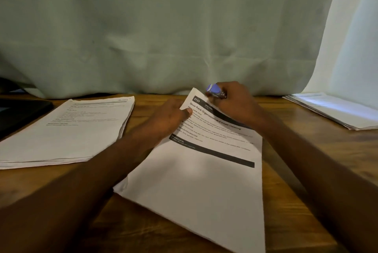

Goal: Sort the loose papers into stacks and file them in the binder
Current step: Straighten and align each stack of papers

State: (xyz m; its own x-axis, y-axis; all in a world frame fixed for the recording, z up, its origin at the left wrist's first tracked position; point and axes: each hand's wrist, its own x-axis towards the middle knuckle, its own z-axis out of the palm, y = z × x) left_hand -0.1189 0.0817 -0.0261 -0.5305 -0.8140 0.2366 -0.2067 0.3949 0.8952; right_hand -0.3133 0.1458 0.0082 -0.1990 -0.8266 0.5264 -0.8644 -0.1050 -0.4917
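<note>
White papers (204, 181) lie slanted mid-bench (296, 222), the top sheet headed "Shoe Rack Organization". The left hand (169, 118) pinches their far corner; the right hand (235, 103) grips a purple stapler (214, 91) at that corner, mostly hidden. A second stack (67, 130) lies left, a third (335, 111) far right, cut off. A dark object (18, 113) at left is unclear.
</note>
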